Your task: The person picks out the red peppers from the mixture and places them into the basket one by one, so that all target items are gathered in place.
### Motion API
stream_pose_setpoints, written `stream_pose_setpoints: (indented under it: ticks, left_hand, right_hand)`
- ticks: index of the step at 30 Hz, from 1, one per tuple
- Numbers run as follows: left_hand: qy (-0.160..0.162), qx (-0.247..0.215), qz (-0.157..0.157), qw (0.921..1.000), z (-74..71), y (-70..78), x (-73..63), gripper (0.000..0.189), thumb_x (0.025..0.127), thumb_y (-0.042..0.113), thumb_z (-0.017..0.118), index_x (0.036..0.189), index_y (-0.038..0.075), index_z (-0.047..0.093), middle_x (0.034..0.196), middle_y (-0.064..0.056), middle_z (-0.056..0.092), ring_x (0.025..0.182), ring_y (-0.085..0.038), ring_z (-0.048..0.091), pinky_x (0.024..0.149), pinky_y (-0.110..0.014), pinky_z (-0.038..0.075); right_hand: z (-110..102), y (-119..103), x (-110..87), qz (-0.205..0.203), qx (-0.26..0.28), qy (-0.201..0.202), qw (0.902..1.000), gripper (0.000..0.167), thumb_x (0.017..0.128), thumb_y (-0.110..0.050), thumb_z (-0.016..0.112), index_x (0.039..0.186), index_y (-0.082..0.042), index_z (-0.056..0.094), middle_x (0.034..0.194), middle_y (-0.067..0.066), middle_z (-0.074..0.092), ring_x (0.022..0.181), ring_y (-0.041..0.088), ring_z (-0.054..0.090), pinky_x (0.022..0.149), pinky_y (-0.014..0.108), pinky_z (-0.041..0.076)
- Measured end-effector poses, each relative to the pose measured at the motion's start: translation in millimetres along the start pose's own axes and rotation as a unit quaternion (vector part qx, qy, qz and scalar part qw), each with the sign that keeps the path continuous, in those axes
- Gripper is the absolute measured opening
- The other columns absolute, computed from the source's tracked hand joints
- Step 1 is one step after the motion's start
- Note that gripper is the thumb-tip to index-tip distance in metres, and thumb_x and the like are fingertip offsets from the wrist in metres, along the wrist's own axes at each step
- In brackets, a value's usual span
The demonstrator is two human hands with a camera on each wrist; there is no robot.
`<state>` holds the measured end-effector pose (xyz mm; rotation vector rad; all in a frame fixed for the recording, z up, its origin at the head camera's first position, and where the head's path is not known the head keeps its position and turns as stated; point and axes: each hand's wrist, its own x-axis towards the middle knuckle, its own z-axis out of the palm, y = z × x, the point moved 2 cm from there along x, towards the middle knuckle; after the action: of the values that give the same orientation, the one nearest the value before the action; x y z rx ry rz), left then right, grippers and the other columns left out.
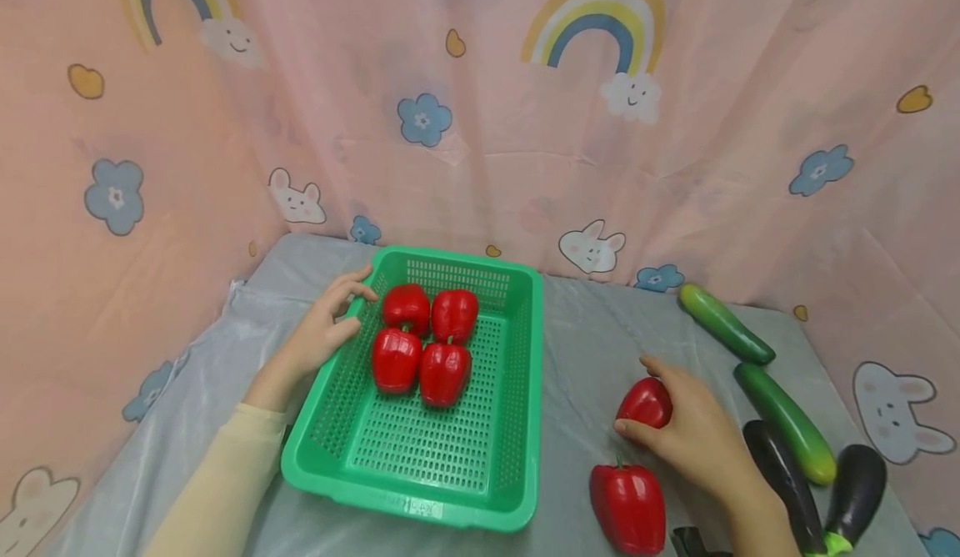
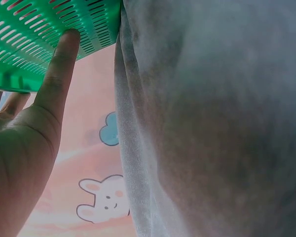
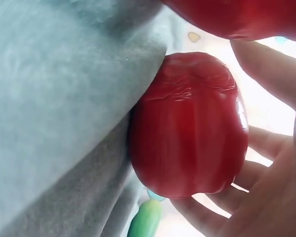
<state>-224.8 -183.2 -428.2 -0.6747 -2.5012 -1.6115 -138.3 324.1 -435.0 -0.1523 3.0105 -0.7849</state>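
My left hand [image 1: 330, 323] holds the left side of a green plastic basket [image 1: 534, 373], fingers over the rim and thumb against the slotted outer wall [image 2: 89, 29]. Inside the basket, several red bell peppers [image 1: 446, 373] are grouped toward the back left. Over on the right, my right hand [image 1: 693, 424] spreads its thumb and fingers around another red bell pepper [image 3: 187, 128] lying on the cloth. The thumb is at its near side, and the other fingers pass behind it in the right wrist view. One more red bell pepper [image 1: 628, 509] lies closer to me.
Two green zucchini-like vegetables [image 1: 726, 323] lie along the right side of the grey cloth [image 1: 585, 340]. Dark eggplants [image 1: 857, 490] lie in front of them, one partly behind my right forearm. A pink patterned curtain [image 1: 495, 173] hangs behind.
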Motion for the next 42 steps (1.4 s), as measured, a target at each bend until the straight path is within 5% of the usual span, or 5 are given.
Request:
stream_pose_setpoints:
  ticks: [16, 42]
  left_hand:
    - [-0.008, -0.003, -0.006, 0.9999, -1.2, -2.9, 1.6, 0.037, 0.091, -0.005, 0.05, 0.125, -0.002, 0.064, 0.175, -0.018, 0.032, 0.159, -0.045, 0.028, 0.12, -0.079, 0.021]
    - [-0.009, -0.002, -0.01, 0.9999, -0.8, -3.0, 0.7, 0.038, 0.091, -0.006, 0.05, 0.126, -0.002, 0.063, 0.175, -0.018, 0.031, 0.16, -0.045, 0.026, 0.121, -0.079, 0.02]
  right_hand:
    - [-1.0, 0.2, -3.1, 0.014, -0.048, -0.015, 0.9986, 0.116, 0.068, -0.049, 0.1, 0.16, -0.003, 0.048, 0.147, 0.032, 0.056, 0.131, 0.058, 0.047, 0.079, 0.071, 0.061]
    - [-5.7, -0.2, 1.2, -0.002, -0.025, 0.009, 0.9997, 0.109, 0.074, -0.042, 0.1, 0.158, 0.002, 0.047, 0.141, 0.034, 0.059, 0.126, 0.058, 0.052, 0.085, 0.071, 0.06]
